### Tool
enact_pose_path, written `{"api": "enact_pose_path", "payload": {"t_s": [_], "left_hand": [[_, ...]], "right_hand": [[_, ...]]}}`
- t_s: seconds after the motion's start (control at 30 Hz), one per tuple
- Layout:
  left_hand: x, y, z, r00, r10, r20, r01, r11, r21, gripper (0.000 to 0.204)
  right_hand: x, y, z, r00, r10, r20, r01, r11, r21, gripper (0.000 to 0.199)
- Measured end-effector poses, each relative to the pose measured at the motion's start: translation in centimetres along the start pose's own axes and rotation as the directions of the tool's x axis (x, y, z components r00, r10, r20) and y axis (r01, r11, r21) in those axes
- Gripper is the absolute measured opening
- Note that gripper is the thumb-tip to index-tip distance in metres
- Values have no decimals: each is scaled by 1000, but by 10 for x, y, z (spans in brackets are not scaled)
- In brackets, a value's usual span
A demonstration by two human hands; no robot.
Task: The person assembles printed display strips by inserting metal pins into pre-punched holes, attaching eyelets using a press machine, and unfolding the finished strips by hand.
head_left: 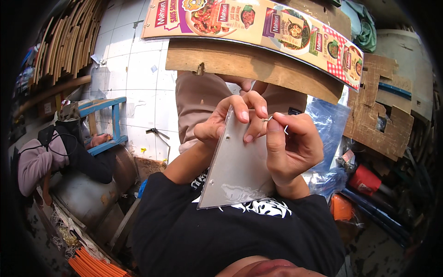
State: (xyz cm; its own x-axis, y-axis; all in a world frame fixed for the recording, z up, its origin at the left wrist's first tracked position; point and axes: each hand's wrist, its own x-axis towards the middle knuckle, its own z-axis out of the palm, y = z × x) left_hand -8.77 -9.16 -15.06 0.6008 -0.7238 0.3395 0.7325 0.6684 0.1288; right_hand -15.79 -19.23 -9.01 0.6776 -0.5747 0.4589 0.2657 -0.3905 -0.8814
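Observation:
A grey board [240, 166] covered in clear plastic stands tilted in front of my chest, with small metal eyelets along its left edge. My left hand [214, 122] grips its upper end, thumb on one side and fingertips over the grey face. Close against those fingertips, my right hand [297, 150] pinches a small bent metal wire hook [286, 131] between thumb and forefinger. Both ends of the hook poke out past the thumb; its middle is hidden. Whether the hook passes through a hole in the board, I cannot tell.
Ahead, a long printed food sign [251, 23] lies on a wooden bench [258, 71]. A person [55, 157] sits at the left by a blue frame [115, 117]. Wood strips [69, 41] stand behind. Clear plastic sheeting [325, 127] and cut boards [387, 108] are at the right.

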Motion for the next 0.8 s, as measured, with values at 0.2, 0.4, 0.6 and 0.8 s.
{"api": "enact_pose_path", "payload": {"t_s": [0.2, 0.4, 0.6, 0.8], "left_hand": [[0, 0, -8, 999, 19, 40, -21, 999, 28, 36], [4, 2, -9, 997, 14, 73, -18, 999, 51, 36], [4, 3, -8, 999, 6, 46, -10, 997, 79, 35], [5, 1, 5, 998, -2, -67, 13, 986, 165, 33]], "right_hand": [[-1, 0, 5, 993, 102, -59, -97, 992, 82, 16], [0, 2, 0, 998, 58, -26, -58, 998, -26, 18], [2, 0, -3, 999, 41, 32, -40, 999, -20, 17], [3, -13, 1, 981, -42, 188, 51, 998, -46, 19]]}}
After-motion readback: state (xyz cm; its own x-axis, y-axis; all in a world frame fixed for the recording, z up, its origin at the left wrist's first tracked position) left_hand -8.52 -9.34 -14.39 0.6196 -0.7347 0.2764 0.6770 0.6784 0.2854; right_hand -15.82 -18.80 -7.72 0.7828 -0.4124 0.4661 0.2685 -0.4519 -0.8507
